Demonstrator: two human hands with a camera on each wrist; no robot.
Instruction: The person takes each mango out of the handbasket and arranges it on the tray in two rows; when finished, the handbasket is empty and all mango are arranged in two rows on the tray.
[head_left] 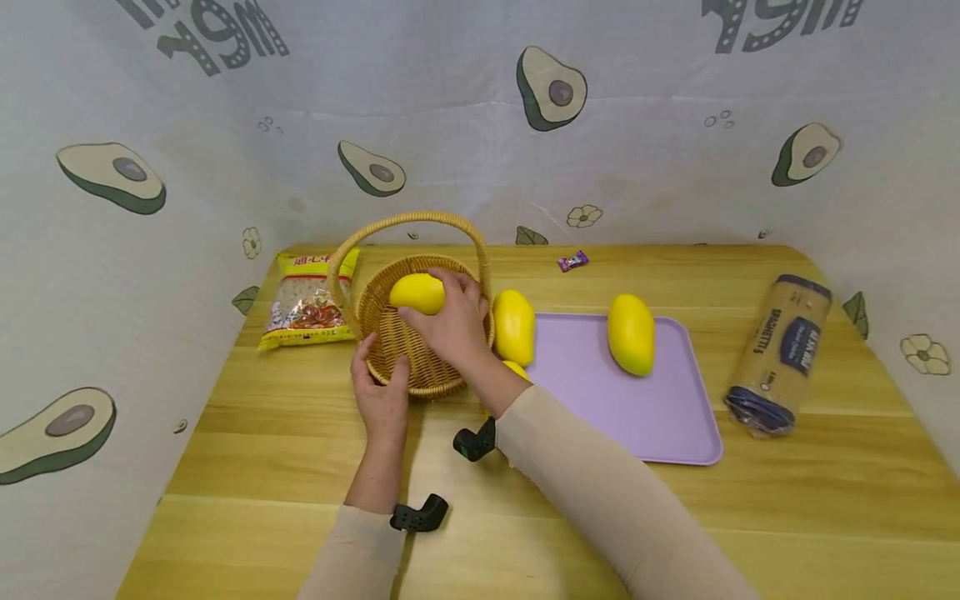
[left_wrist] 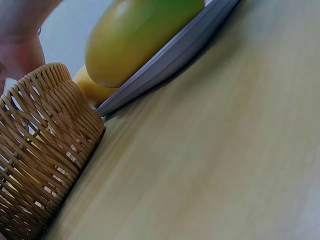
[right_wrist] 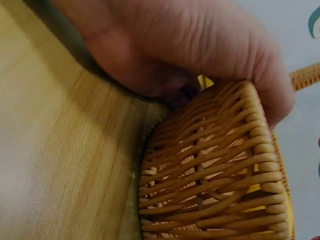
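My right hand [head_left: 456, 321] reaches over the near right rim of a wicker basket [head_left: 442, 387] and holds a yellow mango [head_left: 415, 293] inside it, thumb on the near side. My left hand [head_left: 382, 408] grips the basket's near left rim. In the right wrist view, the left hand [right_wrist: 180, 45] has its thumb hooked over the woven edge. A second mango [head_left: 513, 327] sits between basket and tray. Another mango [head_left: 631, 333] lies on the lilac tray [head_left: 592, 400]. One more mango [head_left: 517, 367] is mostly hidden behind my right forearm.
Left of the basket lies a yellow snack bag [head_left: 307, 300], close against it. The basket's tall handle [head_left: 420, 217] arches over its opening. A small purple candy [head_left: 573, 261] lies near the table's back edge, and a spaghetti pack [head_left: 780, 354] at the right.
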